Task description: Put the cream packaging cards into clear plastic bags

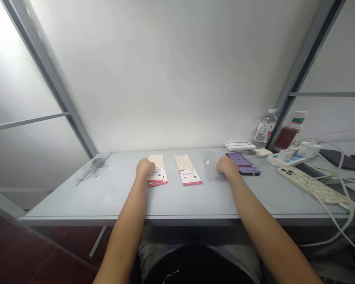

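Observation:
My left hand (144, 169) is closed at the left edge of a small stack of cream card packets (156, 175) with white, red-edged printed lower parts. One more such packet (188, 170) lies flat by itself between my hands, touched by neither. On the right, my right hand (227, 166) has its fingers curled at the right edge of a clear plastic bag (212, 169) lying on the desk. Small white bits show on that bag. The fingertips of both hands are partly hidden.
Right of my right hand lie a phone (242, 163) and a white box-shaped item (239, 146). Farther right are a water bottle (265, 129), a bottle with dark red contents (290, 132), a power strip (292, 157), a patterned phone case (312, 185) and loose white cables. Crumpled clear film (94, 167) lies left.

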Tool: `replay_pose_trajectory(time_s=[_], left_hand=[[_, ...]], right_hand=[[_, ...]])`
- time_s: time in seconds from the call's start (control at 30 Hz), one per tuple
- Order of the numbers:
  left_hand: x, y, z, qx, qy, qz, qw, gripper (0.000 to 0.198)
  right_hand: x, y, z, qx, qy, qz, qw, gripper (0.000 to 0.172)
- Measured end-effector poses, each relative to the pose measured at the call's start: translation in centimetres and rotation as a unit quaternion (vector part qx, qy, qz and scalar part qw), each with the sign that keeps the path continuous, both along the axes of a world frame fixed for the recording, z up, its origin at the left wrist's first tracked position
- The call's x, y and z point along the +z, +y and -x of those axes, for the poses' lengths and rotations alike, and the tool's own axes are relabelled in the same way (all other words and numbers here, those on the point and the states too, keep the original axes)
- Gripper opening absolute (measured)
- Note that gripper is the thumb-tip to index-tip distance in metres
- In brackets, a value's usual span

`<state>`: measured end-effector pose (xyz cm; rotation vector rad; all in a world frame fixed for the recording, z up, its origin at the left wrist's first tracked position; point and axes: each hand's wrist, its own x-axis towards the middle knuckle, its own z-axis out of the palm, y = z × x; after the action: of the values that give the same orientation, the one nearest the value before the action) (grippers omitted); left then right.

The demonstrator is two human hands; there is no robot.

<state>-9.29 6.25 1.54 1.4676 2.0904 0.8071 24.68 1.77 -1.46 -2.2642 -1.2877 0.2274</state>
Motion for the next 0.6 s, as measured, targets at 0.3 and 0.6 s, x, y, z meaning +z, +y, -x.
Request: replay_pose_trajectory(time_s=[0.3,0.6], left_hand=[[-0.2,-2.8,-6.4,-0.170,0.117,-0.121,0.971,0.043],[-2.1,-3.9,-10.2,-0.262,0.111,-0.102,0.953,0.021]], right_hand=[[0.1,-0.3,0.1,0.016,-0.058,0.037,0.997,0.033],[1.3,-0.7,1.4,0.010,-0.070,-0.113,0.991,0.035]])
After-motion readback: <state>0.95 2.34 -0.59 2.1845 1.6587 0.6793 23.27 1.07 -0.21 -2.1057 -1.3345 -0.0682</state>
